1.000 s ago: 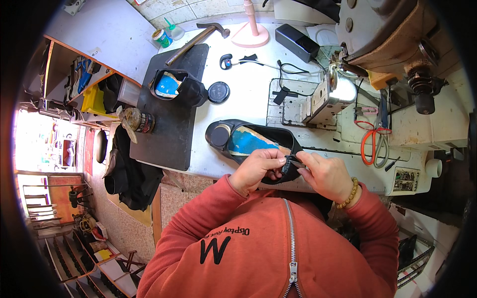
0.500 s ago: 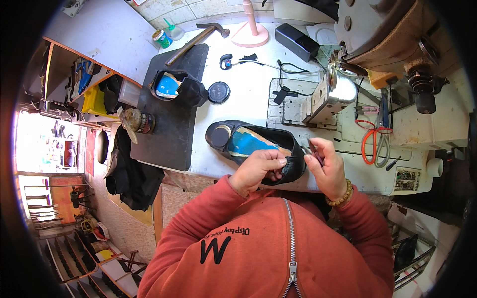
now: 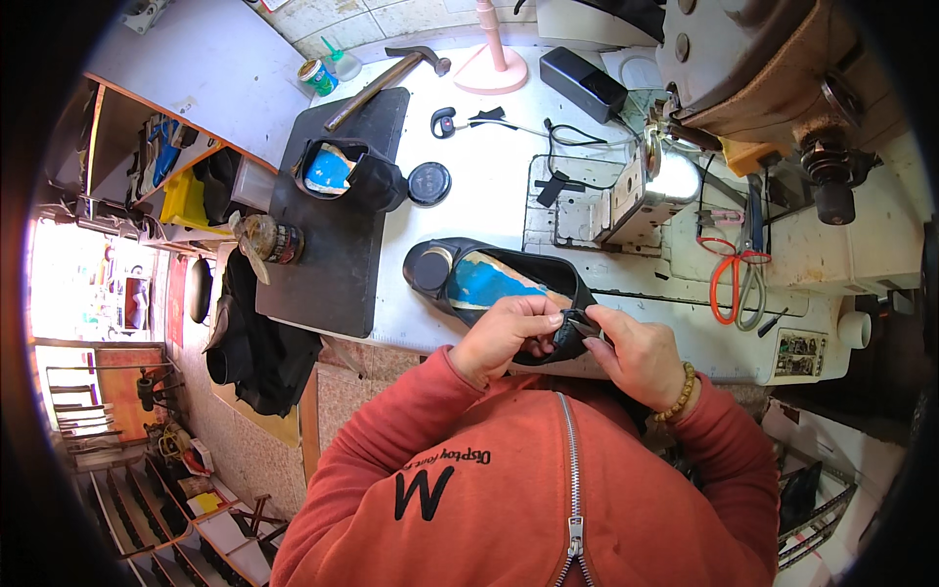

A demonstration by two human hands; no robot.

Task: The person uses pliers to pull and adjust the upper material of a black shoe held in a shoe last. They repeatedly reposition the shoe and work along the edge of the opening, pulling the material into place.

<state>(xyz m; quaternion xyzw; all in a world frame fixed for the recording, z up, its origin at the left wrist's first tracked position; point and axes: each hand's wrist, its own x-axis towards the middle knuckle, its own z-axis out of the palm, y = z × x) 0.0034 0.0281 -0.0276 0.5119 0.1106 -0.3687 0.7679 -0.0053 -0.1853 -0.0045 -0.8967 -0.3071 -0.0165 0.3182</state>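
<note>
A black shoe with a blue and tan insole lies near the table's front edge. My left hand pinches the shoe's heel collar between thumb and fingers. At the same spot my right hand is closed round a small metal tool, mostly hidden by the fingers; its tip meets the collar close to my left fingertips. A round dark tin rests on the shoe's toe end. Farther back, the second black shoe, also lined in blue, stands on a dark mat.
The dark mat also carries a hammer and a glue jar. Beside it lies a round black lid. A sewing machine overhangs the right side, near orange-handled scissors. A pink stand and a black box stand behind.
My right hand has moved left and slightly down, bringing the metal tool from beside the shoe onto its collar. My left hand keeps its pinch in nearly the same place.
</note>
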